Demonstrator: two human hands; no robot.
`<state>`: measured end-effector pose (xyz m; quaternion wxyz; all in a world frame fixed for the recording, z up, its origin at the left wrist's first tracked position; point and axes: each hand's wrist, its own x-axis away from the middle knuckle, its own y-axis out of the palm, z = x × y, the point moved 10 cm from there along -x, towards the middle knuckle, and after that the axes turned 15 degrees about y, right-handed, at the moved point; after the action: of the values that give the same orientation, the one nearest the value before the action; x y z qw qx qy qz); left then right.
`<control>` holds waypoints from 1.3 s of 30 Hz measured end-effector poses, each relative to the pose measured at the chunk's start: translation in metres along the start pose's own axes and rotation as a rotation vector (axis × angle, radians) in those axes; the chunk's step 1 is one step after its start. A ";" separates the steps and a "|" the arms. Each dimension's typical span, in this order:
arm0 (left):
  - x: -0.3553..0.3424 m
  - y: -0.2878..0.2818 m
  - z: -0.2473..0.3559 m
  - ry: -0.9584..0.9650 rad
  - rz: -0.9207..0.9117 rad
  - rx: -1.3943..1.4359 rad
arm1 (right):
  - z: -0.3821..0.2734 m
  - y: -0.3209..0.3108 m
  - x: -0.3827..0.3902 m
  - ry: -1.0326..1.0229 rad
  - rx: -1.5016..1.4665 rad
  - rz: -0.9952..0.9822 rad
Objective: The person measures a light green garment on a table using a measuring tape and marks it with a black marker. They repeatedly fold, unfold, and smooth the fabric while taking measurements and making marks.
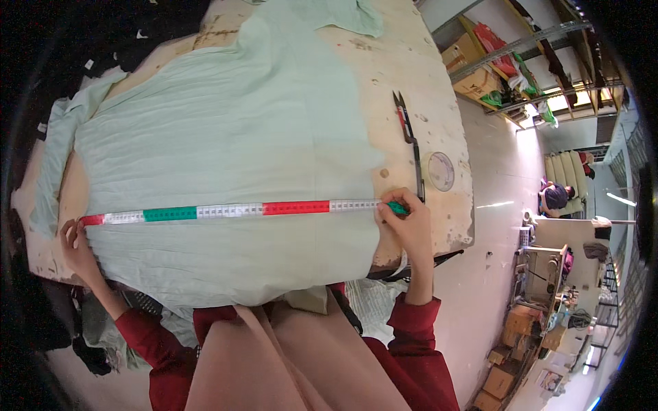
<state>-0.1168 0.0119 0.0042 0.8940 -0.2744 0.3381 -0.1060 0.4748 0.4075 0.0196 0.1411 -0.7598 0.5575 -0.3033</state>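
Note:
A tape measure in white, red and green sections is stretched across a pale mint-green garment lying spread on the table. My left hand pinches the red end of the tape at the garment's left edge. At the right edge, my right hand grips the tape between thumb and fingers, with a green part showing in the grasp and a loose tail hanging below. The tape runs nearly straight between both hands. Beyond my right hand lies a pair of thread snips, beside a long dark thin tool.
A round clear dish sits near the right edge of the worn wooden table. Dark fabric is heaped at the far left. Shelves with cardboard boxes stand at the right, and a person is in the distance.

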 end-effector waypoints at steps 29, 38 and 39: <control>0.001 0.006 -0.010 -0.072 0.007 0.201 | -0.118 0.184 0.076 -0.753 0.640 -0.066; -0.007 0.007 0.006 -0.083 -0.069 0.188 | -0.078 0.098 0.029 -0.230 0.391 -0.158; -0.009 0.006 0.007 -0.063 -0.078 0.177 | -0.058 0.089 0.017 -0.079 0.162 -0.400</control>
<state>-0.1191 0.0228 0.0098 0.9200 -0.2105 0.2883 -0.1614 0.3741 0.3690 0.0209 0.1606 -0.8527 0.3635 -0.3390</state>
